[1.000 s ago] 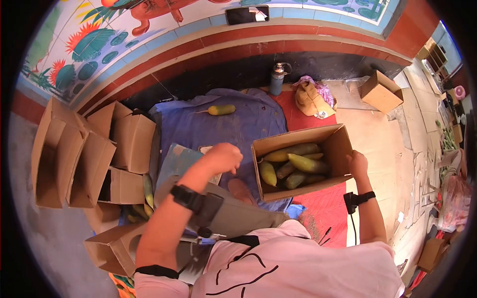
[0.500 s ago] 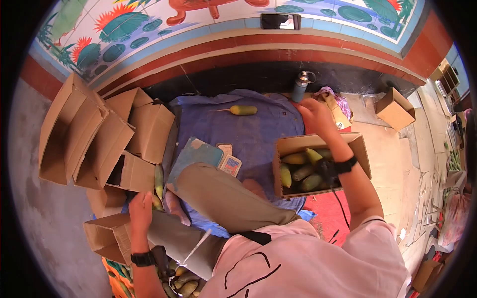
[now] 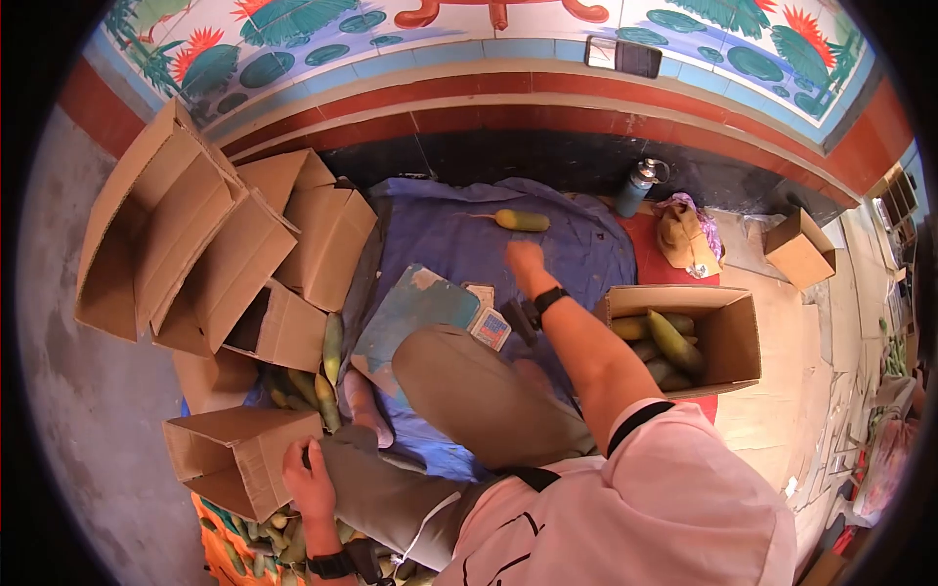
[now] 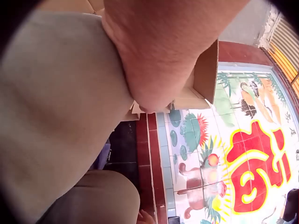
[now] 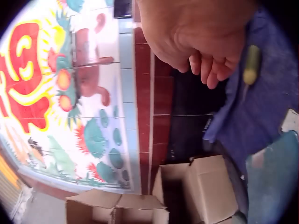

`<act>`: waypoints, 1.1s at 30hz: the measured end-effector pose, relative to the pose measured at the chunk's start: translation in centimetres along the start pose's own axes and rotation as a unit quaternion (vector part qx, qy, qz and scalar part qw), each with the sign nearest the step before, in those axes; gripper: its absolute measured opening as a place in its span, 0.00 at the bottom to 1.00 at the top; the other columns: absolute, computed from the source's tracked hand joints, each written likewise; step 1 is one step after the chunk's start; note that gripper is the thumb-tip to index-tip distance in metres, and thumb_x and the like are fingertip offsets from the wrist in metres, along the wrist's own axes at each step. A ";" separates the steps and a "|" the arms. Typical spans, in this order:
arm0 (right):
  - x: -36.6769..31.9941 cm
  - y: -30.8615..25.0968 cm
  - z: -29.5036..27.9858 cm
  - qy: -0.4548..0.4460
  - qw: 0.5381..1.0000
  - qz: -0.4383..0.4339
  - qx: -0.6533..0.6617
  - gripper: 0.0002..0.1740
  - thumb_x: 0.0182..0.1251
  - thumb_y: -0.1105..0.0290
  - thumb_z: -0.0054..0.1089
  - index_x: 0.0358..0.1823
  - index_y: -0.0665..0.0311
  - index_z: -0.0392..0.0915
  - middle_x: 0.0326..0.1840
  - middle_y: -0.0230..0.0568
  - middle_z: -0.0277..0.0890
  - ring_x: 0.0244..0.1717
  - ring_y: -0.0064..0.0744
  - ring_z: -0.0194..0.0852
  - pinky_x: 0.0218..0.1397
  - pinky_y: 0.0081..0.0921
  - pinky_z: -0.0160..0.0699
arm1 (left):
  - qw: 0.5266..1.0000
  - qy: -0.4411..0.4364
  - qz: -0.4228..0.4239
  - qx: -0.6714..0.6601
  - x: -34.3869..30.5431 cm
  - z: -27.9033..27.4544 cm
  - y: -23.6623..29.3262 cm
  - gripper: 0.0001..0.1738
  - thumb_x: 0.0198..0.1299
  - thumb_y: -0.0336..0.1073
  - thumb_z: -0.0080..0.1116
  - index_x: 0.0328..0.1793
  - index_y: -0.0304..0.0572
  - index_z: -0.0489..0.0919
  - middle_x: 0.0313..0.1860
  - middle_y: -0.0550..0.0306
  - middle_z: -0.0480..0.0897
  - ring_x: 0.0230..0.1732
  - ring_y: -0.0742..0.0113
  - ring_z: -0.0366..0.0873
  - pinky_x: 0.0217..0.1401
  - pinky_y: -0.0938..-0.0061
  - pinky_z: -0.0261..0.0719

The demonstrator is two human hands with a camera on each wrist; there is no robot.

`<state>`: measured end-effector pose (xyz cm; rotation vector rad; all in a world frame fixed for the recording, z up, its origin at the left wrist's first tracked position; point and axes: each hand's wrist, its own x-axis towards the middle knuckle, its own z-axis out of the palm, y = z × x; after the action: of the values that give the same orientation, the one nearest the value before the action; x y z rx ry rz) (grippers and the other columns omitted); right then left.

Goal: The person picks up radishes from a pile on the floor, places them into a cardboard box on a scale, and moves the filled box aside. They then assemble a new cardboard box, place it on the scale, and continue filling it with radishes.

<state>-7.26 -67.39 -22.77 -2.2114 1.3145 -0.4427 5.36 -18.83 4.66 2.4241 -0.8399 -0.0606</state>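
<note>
Head-camera view down onto a seated person's lap, clock directions taken from its centre. The right hand (image 3: 526,266) is close to centre, toward 1 o'clock, over a blue sheet (image 3: 430,234). Its fingers are loosely curled and hold nothing, as the right-wrist view also shows. Just beyond it, at 12 o'clock from the hand, a green-and-yellow vegetable (image 3: 523,221) lies on the sheet, its thin root pointing to 9 o'clock.

The left hand (image 3: 311,479) is toward 7 o'clock, between the person's trouser leg (image 3: 376,479) and an open cardboard box (image 3: 262,467). Its fingers are partly hidden, so I cannot tell how far they are bent or whether they hold the box.

Between 3 and 4 o'clock, another carton (image 3: 731,337) contains several long green vegetables (image 3: 674,340). Near centre, toward 8 o'clock, is a worn blue-green board (image 3: 420,308). More empty cartons (image 3: 220,269) are stacked between 9 and 10 o'clock. A blue flask (image 3: 637,189) stands at 2 o'clock.
</note>
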 end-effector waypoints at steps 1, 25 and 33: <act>-3.2 -0.7 -1.8 -0.062 0.966 -0.032 -0.248 0.09 0.61 0.64 0.55 0.33 0.58 0.84 0.42 0.39 0.82 0.41 0.38 0.82 0.38 0.34 0.80 | 1.000 -0.001 -0.003 0.000 0.0 -0.1 0.0 0.11 0.62 0.34 0.49 0.39 0.31 0.77 0.36 0.42 0.79 0.39 0.47 0.76 0.45 0.63 0.72; -15.0 12.8 4.6 -0.311 0.890 0.122 -0.309 0.13 0.49 0.68 0.66 0.40 0.55 0.84 0.47 0.42 0.80 0.49 0.42 0.80 0.45 0.38 0.79 | 0.999 -0.035 -0.015 0.017 0.7 0.4 1.6 0.12 0.63 0.35 0.48 0.40 0.30 0.76 0.35 0.46 0.79 0.39 0.52 0.75 0.47 0.66 0.71; -15.3 19.8 11.2 -0.301 0.884 0.098 -0.343 0.13 0.48 0.69 0.67 0.39 0.56 0.84 0.44 0.41 0.81 0.47 0.40 0.80 0.44 0.37 0.79 | 0.999 -0.030 -0.006 0.023 1.7 1.2 1.7 0.12 0.63 0.35 0.49 0.39 0.30 0.76 0.33 0.46 0.79 0.37 0.55 0.76 0.45 0.67 0.71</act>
<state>-22.62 -58.64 -43.68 -2.3889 1.4276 0.8613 5.53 -21.49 4.79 2.4824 -0.8617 -0.1212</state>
